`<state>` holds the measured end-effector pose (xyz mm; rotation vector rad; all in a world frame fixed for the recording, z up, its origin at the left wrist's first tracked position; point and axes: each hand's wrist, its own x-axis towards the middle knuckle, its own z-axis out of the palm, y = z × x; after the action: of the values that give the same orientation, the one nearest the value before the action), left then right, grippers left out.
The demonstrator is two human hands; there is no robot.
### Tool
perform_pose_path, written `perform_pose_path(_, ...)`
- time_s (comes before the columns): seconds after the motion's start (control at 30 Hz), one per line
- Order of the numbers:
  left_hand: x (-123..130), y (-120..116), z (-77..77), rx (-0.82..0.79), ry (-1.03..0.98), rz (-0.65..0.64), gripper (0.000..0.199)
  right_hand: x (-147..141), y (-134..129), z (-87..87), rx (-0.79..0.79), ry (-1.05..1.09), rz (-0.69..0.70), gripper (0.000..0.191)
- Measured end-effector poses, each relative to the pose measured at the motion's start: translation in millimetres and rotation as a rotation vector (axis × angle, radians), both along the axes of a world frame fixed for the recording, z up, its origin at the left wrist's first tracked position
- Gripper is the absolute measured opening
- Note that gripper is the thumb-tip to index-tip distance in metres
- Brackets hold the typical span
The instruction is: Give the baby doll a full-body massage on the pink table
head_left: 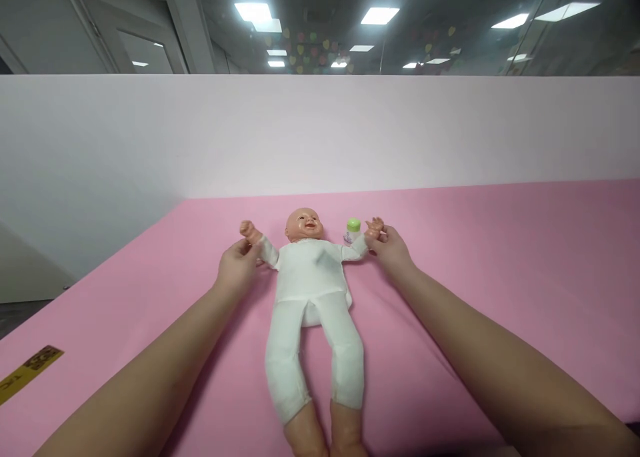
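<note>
A baby doll (313,270) in a white long-sleeved top and white trousers lies on its back, its head toward the far side. Both its arms are spread out and raised. My left hand (239,264) is closed around the doll's arm on the left, near the wrist. On the other side, the fingers of my right hand (393,252) pinch the doll's other arm at the wrist and cuff. Just behind that arm stands a small white jar with a green lid (353,229), its lower part partly hidden by the sleeve.
The doll rests on a pink tabletop (475,277). A white panel (320,134) rises along the far edge. At the near left, a yellow label with a printed code (30,372) is stuck to the surface. Glass with reflected ceiling lights shows above the panel.
</note>
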<state>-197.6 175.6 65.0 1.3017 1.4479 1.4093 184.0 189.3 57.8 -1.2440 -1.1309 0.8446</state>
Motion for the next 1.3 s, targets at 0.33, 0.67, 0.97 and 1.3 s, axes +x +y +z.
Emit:
perform_pose_path(0.33, -24.5, 28.9, -8.8, -0.333, -0.679, 0.152, 0.026, 37.0, 24.5, -13.5, -0.391, 0.545, 0.099, 0.033)
perform_pose_path(0.67, -7.0, 5.3, 0.2, -0.009, -0.082, -0.014, 0.032, 4.2, 2.8, 6.7, -0.075, 0.456, 0.105, 0.038)
perform_pose_path(0.97, 20.6, -30.4, 20.7, 0.327, 0.886, -0.299, 0.043, -44.9, -53.4, 28.5, 0.386, -0.635, 0.379, 0.033)
perform_pose_path(1.3, 28.9, -28.5, 16.9, 0.29, 1.078, -0.433, 0.045, -54.5, -56.0, 25.5, 0.714, -1.089, 0.547, 0.027)
